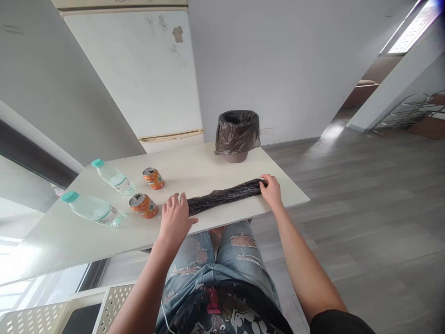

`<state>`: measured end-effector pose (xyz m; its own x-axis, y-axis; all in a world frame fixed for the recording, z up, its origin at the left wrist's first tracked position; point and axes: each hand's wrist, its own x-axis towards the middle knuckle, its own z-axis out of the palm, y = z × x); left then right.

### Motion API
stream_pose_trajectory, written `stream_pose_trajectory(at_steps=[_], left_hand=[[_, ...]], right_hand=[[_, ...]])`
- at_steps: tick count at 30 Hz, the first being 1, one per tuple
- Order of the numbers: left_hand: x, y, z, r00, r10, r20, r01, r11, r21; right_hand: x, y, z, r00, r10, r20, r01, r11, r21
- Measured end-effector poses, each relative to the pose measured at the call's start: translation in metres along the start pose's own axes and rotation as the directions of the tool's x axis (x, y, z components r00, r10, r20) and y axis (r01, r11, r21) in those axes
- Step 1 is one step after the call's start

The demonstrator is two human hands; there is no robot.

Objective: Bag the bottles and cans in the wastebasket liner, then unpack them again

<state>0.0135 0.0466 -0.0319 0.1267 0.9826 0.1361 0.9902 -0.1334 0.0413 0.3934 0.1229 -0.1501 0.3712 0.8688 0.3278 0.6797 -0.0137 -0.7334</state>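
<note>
A black plastic bag [225, 196], gathered into a long narrow strip, lies across the white table near its front edge. My left hand [175, 217] rests over the bag's left end, palm down, with the thumb stretched out to the side and the fingers extended. At the other end, my right hand [271, 189] has its thumb and fingers closed on the bag's tip. Just left of my left hand stand two orange drink cans, a nearer can [143, 206] and a farther can [153, 178], both with opened tops.
Two clear plastic bottles with teal caps, a nearer bottle [93, 209] and a farther bottle [114, 177], are at the left of the table [187, 162]. A bin [237, 137] lined with a black bag stands at the back, near a white fridge [139, 69].
</note>
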Motion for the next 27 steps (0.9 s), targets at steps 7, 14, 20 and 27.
stream_pose_trajectory(at_steps=[7, 14, 20, 27], left_hand=[[0.05, 0.131, 0.058, 0.856, 0.479, -0.195, -0.511, 0.84, -0.18], [0.083, 0.175, 0.134, 0.791, 0.612, -0.02, -0.606, 0.778, -0.169], [0.078, 0.163, 0.142, 0.817, 0.576, -0.01, -0.564, 0.796, -0.218], [0.071, 0.113, 0.138, 0.89, 0.456, -0.013, -0.453, 0.881, -0.138]], right_hand=[[-0.004, -0.002, -0.004, 0.97, -0.133, 0.204, 0.096, 0.978, 0.184], [-0.01, -0.008, -0.01, 0.901, -0.218, 0.375, 0.071, 0.927, 0.369], [-0.009, -0.001, -0.005, 0.927, -0.18, 0.328, 0.07, 0.945, 0.32], [-0.006, 0.004, 0.0, 0.961, -0.145, 0.235, 0.082, 0.963, 0.256]])
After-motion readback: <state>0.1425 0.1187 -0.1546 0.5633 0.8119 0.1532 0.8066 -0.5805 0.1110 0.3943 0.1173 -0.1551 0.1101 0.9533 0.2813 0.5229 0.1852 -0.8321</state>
